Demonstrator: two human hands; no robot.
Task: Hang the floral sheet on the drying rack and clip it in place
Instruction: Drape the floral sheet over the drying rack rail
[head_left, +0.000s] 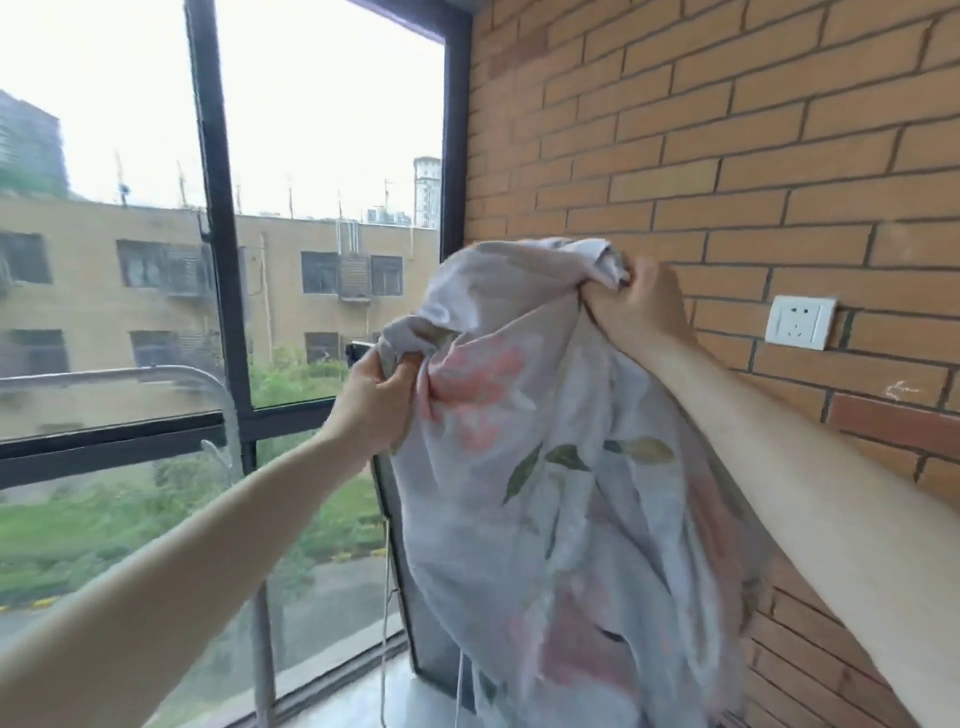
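The floral sheet, pale grey with pink flowers and green leaves, hangs bunched in the air in front of the brick wall. My left hand grips a gathered fold at the sheet's left edge. Higher up and to the right, my right hand grips another bunch of its top edge. The cloth droops between and below both hands, out of the frame at the bottom. The drying rack, a silver metal frame with a curved corner, stands at the left by the window, apart from the sheet. No clips are in view.
A large black-framed window fills the left half, with buildings and greenery outside. The brick wall on the right carries a white socket. A dark panel and thin white cords hang behind the sheet near the window corner.
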